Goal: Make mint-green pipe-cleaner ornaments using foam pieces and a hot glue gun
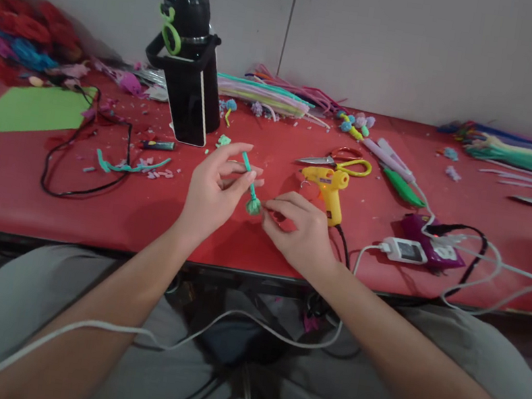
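Held between the thumb and fingers of my left hand (220,186) is a teal pipe cleaner (251,172), tilted, with a fuzzy green ball (253,206) at its lower end. My right hand (298,231) is closed in a pinch just right of the ball. Its fingertips are at the ball's edge, and whatever they pinch is too small to make out. A yellow glue gun (330,192) lies beyond my right hand, near scissors (336,162) with red and yellow handles. Small green fuzzy bits (223,140) lie behind my left hand.
A black bottle (187,21) stands at the back left with a phone (187,104) leaning on it. Pipe cleaner bundles (527,157) lie along the wall. A power bank (405,250) and cables are at right. Teal pipe cleaner pieces (133,168) and green paper (34,108) lie left.
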Motion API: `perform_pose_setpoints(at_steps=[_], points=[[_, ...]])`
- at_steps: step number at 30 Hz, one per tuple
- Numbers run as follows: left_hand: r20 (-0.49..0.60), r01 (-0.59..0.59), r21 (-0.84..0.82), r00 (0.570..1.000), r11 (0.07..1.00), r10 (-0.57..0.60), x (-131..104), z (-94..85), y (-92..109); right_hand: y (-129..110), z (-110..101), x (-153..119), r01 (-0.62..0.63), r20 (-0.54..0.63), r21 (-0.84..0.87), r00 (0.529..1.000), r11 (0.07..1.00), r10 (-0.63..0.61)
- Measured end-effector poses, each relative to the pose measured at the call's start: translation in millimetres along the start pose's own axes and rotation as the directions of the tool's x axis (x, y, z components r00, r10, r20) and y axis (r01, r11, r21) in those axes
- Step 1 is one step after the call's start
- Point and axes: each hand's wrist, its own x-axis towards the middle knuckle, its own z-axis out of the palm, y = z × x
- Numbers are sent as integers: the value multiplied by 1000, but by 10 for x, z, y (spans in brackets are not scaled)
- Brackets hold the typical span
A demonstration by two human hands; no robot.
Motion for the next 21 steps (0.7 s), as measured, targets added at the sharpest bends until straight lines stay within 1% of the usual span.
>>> perform_pose_setpoints(at_steps=[5,13,17,21], points=[[7,18,-16,1000,1000,-17,-7,3,-3,12,12,-7,57,-17,-32,998,998,-57],[-16,65,-25,998,998,-66,-20,38,22,25,13,-7,112,43,-135,993,985,-107],[-15,50,-27,999,998,-50,-32,45,6,15,18,0,138,62,-150,990,979,-130],[-23,55,-14,998,998,-56,-35,51,-3,1,11,7,132,93,-161,989,978,-118]])
